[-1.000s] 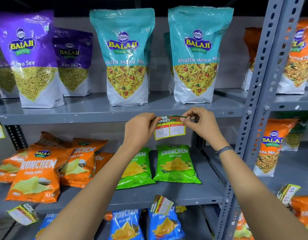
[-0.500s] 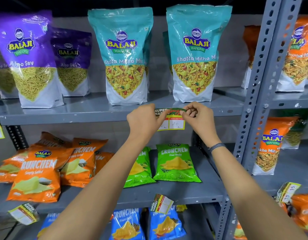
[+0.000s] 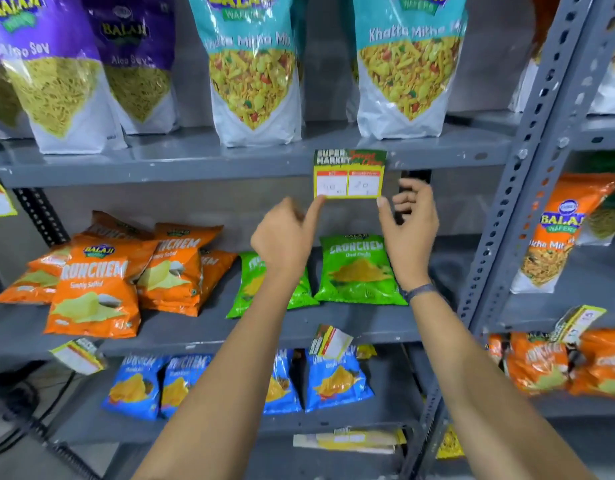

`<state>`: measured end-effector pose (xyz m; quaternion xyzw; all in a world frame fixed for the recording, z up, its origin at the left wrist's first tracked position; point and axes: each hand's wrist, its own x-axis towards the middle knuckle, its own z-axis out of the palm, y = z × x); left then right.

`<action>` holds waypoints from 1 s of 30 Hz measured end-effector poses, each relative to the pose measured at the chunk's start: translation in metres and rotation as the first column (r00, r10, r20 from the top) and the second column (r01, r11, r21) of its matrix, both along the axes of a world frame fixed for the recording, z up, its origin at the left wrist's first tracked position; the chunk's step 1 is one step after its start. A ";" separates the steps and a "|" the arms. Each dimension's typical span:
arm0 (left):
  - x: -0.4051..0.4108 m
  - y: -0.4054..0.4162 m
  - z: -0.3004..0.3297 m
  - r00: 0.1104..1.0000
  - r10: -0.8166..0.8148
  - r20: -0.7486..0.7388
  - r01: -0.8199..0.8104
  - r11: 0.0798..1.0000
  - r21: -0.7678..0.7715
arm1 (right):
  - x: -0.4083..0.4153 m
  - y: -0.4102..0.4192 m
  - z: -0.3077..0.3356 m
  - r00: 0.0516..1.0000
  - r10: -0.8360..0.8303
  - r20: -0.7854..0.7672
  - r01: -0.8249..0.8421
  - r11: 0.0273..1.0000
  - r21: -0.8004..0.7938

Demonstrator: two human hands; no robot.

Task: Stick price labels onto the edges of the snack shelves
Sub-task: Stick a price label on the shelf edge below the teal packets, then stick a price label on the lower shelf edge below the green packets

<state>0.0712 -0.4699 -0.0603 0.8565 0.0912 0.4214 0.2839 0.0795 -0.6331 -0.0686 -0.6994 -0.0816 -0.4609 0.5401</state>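
Both hands are up at the middle of the frame, just under the price label [image 3: 349, 173] that hangs from the front edge of the top shelf [image 3: 195, 164]. Left hand [image 3: 283, 237] is mostly curled, with one finger stretched up so its tip touches the label's lower left corner; it grips nothing. Right hand [image 3: 411, 220] is loosely open, thumb tip right at the lower right corner, the other fingers bent and holding nothing.

Only the label's top strip looks pressed to the shelf edge; the lower part hangs free below it. My guess is that it could peel off or sit crooked if that strip isn't rubbed down, and a nudge from either fingertip could skew it. Other labels [image 3: 330, 342] lower down already curl away from their shelves, so the glue may be weak.

The label reads "SUPER MARKET" on a dark band, with two white boxes below; the right one seems to say "20", the left is too blurred. Above it stand teal Balaji Wafers bags [image 3: 254, 74] marked "Khatta Mitha Mix", and at upper left purple bags [image 3: 53, 64] marked "Aloo Sev". Below are orange [image 3: 91, 285] and green "Crunchem" packets [image 3: 359, 268].
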 end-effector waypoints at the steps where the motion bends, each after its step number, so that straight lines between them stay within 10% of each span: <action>1: -0.004 0.005 -0.025 0.999 -0.016 -0.045 0.013 0.998 -0.058 | -0.004 0.003 -0.020 0.999 0.014 -0.045 -0.013 1.000 0.008; 8: -0.030 0.029 -0.200 0.712 -0.298 -0.636 0.085 0.936 -0.343 | -0.023 0.030 -0.148 0.830 0.094 -0.549 -0.253 0.942 -0.222; 13: -0.017 0.030 -0.242 0.515 -0.478 -0.711 0.033 0.840 -0.541 | -0.014 0.047 -0.176 0.651 0.004 -0.759 -0.412 0.842 -0.349; 20: 0.001 0.020 -0.260 0.521 -0.615 -0.593 -0.053 0.669 -0.741 | 0.010 0.055 -0.194 0.598 -0.159 -0.785 -0.434 0.759 -0.484; 30: -0.010 0.045 -0.259 0.565 -0.598 -0.568 0.333 0.795 -0.506 | 0.014 0.052 -0.203 0.603 -0.163 -0.781 -0.434 0.754 -0.492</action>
